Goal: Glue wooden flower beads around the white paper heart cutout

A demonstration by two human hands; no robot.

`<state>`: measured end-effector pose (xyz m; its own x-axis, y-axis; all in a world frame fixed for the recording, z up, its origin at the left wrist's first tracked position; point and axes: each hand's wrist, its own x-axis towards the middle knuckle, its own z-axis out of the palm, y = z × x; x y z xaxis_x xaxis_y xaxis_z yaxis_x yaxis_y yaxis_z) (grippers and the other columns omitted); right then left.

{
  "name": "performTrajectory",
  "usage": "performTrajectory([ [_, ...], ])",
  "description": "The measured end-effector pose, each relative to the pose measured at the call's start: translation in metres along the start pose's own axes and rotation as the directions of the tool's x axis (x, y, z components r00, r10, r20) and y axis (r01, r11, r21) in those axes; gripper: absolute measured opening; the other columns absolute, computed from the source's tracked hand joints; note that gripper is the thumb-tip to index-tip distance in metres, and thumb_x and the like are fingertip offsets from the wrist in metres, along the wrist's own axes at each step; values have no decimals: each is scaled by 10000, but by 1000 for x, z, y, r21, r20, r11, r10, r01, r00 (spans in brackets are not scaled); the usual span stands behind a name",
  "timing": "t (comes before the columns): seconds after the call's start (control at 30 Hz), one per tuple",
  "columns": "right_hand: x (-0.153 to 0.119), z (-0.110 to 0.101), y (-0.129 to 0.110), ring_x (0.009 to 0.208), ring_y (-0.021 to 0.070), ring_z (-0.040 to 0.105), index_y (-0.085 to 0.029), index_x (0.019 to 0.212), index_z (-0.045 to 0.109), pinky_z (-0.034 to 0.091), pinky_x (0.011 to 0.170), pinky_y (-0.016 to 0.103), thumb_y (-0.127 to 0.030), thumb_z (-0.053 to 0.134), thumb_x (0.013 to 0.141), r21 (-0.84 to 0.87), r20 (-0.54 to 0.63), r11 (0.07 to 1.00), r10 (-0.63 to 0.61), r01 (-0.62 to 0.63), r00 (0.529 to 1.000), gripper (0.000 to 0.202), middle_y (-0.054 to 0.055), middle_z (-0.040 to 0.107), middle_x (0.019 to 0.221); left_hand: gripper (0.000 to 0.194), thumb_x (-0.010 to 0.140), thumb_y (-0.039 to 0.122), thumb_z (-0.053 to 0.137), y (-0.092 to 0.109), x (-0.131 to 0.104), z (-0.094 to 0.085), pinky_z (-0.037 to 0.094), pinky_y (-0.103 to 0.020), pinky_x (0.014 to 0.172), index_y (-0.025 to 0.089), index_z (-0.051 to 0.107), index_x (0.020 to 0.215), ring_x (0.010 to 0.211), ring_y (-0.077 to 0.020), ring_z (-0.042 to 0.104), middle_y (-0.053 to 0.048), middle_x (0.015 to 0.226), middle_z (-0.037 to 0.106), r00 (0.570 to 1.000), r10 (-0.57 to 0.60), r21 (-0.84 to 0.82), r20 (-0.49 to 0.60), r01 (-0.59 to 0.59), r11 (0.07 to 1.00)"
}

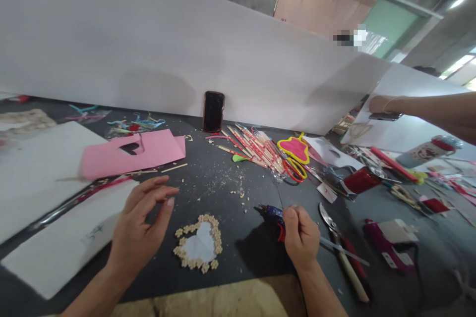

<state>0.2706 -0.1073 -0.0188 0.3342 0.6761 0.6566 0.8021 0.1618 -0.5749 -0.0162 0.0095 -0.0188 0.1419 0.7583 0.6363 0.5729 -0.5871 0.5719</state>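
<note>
My right hand is wrapped round a blue hot glue gun with a red trigger. Its nozzle points left, and a pale glue stick sticks out behind. To the left, my left hand hovers over the dark table with fingers slightly bent and apart, and nothing shows between them. Between the two hands lies a white paper heart edged with beige flower-like clusters of small pieces. Part of the upper left edge has a gap in the clusters. Small beige bits are scattered beyond the heart.
Pruning shears lie right of my right hand. Farther back are wrapped sticks, scissors and a phone leaning on a white partition. Pink card and white sheets lie left. Another person's arm reaches in at right.
</note>
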Motion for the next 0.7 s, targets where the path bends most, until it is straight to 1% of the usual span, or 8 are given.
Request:
performTrajectory([
  [0.17, 0, 0, -1, 480, 85, 437, -207, 656, 494, 344, 477, 213, -257, 451, 915, 8, 6, 1000, 24, -24, 1000, 267, -44, 471, 547, 133, 908, 285, 498, -1, -1, -1, 463, -400, 902, 239, 612, 957, 1094, -233, 544, -59, 1148, 563, 1000, 1, -8, -5, -1, 1000],
  [0.37, 3, -1, -5, 432, 78, 386, -211, 624, 467, 320, 446, 211, -277, 439, 920, 8, -4, 999, 32, -32, 999, 305, -60, 418, 498, 141, 910, 276, 489, 0, 0, -2, 474, -396, 892, 235, 613, 963, 1090, -232, 548, -63, 1152, 561, 1000, -10, -6, 4, 10, 1000],
  [0.57, 4, -4, -8, 456, 77, 422, -207, 639, 492, 329, 472, 212, -277, 435, 925, -26, -57, 999, 36, -38, 998, 300, -51, 474, 518, 153, 907, 305, 489, -1, -2, 0, 469, -399, 894, 240, 619, 956, 1095, -242, 550, -60, 1147, 571, 1000, -10, 6, 9, 10, 1000],
  [0.7, 4, -4, -5, 460, 74, 409, -204, 629, 484, 329, 463, 210, -283, 437, 927, -30, -81, 999, 36, -39, 996, 312, -55, 452, 516, 178, 903, 332, 482, -3, -3, 1, 473, -406, 889, 233, 624, 946, 1079, -248, 560, -65, 1153, 571, 999, -28, 6, 16, 28, 1000],
])
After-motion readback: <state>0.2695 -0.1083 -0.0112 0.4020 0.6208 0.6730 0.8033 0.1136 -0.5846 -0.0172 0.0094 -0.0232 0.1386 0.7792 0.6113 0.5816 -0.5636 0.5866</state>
